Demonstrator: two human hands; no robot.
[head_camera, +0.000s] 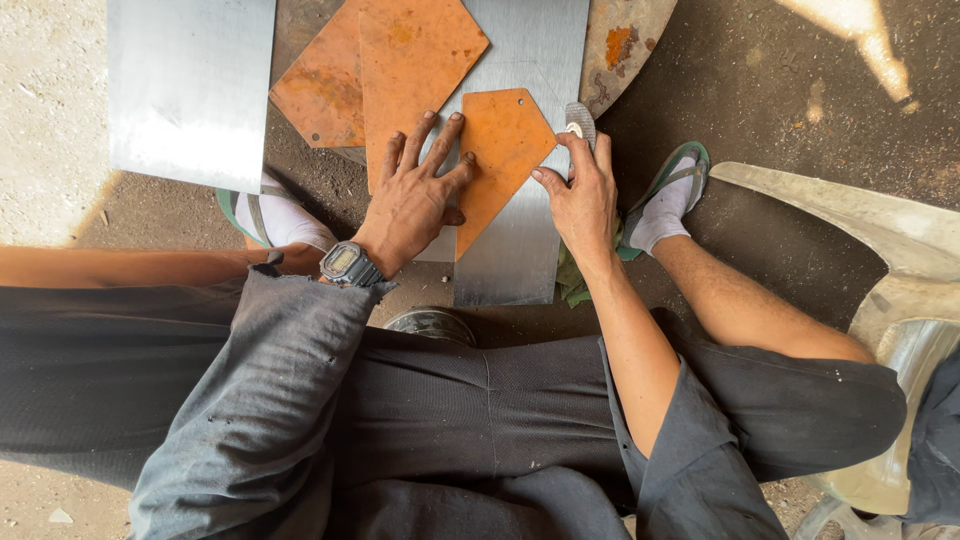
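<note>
My left hand (415, 190) lies flat, fingers spread, pressing on a rusty orange pentagon plate (505, 150) and on the shiny steel sheet (520, 250) beneath it. A grey wristwatch (350, 265) sits on that wrist. My right hand (580, 195) pinches a small grey flat tool (580, 122) with its tip against the right edge of the orange plate.
Two larger rusty orange plates (400, 60) lie on top of the sheet farther away. Another steel sheet (190, 90) lies at upper left. A round rusty base (625, 40) shows behind. My feet in white socks and sandals (670, 205) rest either side. A pale plastic chair (890, 260) stands right.
</note>
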